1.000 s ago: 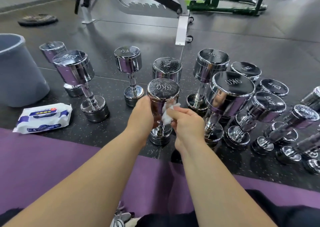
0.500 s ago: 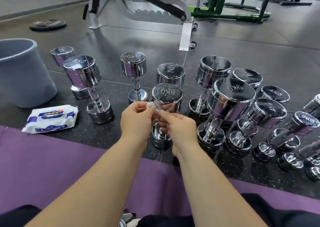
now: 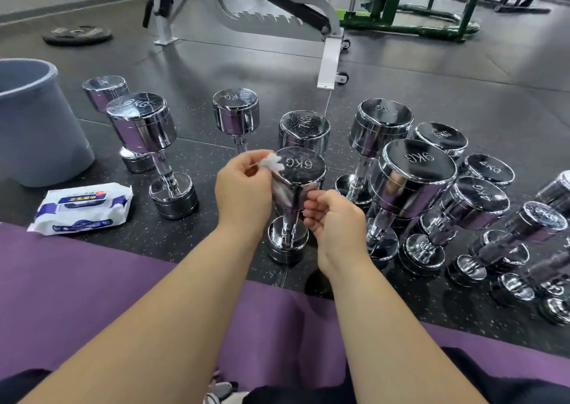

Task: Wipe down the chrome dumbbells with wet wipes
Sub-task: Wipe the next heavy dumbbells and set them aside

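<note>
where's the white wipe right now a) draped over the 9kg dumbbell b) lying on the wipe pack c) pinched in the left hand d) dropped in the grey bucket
c: the wipe is pinched in the fingers of the left hand, at the top rim of the 6KG dumbbell.

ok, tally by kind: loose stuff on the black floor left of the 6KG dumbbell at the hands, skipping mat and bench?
Chrome dumbbells: 3
Wipe pack: 1
Bucket: 1
Weight plate: 1
Total: 6
</note>
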Motion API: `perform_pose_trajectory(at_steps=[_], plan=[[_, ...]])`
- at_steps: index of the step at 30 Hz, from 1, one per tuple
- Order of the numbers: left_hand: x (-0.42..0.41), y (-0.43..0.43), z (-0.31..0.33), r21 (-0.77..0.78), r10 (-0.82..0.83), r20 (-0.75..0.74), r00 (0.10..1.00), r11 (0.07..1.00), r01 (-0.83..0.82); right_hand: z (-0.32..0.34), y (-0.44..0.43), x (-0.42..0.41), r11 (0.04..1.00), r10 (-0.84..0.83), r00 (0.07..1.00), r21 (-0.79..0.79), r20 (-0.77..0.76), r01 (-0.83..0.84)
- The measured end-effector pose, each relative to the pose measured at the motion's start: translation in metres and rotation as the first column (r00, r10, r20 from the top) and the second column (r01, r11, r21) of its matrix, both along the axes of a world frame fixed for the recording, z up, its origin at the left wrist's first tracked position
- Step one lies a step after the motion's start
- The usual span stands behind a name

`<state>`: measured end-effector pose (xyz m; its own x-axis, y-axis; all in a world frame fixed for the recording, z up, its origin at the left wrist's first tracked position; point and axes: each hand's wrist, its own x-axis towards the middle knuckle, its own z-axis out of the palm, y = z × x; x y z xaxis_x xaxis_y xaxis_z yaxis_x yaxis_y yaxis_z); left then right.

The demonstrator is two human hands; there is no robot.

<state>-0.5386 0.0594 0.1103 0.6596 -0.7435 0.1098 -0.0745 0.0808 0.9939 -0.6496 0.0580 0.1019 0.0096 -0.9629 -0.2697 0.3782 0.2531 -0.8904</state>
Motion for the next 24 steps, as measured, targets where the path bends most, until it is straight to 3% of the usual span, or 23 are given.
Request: perform_pose_trajectory(at_steps=[2,7,11,14,20,24], plan=[[0.006,-0.007,-0.002,0.017,-0.023,0.002,1.0,1.0,0.023,0.004,-0.004,-0.001,0.999,-0.044,0.999,-0.016,0.025,0.045],[-0.009,0.001,-0.031,0.282,-0.084,-0.028,0.996,0.955,0.088,0.011,-0.009,0.005,0.987,-0.154,0.988,-0.034,0.008,0.154],[-0.014,-0.014,-0.024,0.161,0.056,-0.239,0.969,0.987,-0.017,0.015,-0.01,0.009,0.972,-0.217,0.973,-0.112,-0.078,0.208],[-0.015,-0.013,-0.028,0.175,0.083,-0.262,0.962,0.984,-0.037,0.025,-0.008,0.014,0.958,-0.226,0.967,-0.205,-0.119,0.199],[0.025,-0.018,-0.003,0.225,0.144,-0.382,0.913,0.973,-0.059,0.058,-0.023,0.041,0.919,-0.138,0.945,-0.393,-0.298,0.01],[0.071,-0.047,0.03,0.244,0.079,-0.36,0.93,0.97,0.011,0.076,-0.08,0.083,0.952,0.108,0.89,-0.213,-0.443,-0.222]])
